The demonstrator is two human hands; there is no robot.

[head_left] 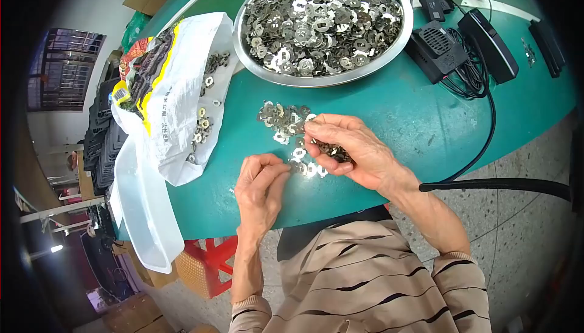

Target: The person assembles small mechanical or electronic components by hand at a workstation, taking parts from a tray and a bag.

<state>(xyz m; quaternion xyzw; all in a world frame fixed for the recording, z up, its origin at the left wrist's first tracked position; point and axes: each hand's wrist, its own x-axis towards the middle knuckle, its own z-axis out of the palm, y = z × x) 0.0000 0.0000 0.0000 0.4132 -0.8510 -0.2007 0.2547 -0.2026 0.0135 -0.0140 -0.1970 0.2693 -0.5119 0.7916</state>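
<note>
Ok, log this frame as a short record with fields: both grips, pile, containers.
Left hand grip: fingertips drawn together, contents unclear
Right hand grip: curled around small metal pieces
Loose pile: on green table, near the right hand
Basin: heaped with similar pieces
Bag: white, some pieces on it
Tray: translucent, beside bag

Green table (395,109) bore a wide steel basin (331,82), with loose metal pieces (283,120) heaped on its near side, white sack (182,89) to its left, black cabled devices (435,53) to its right.
</note>
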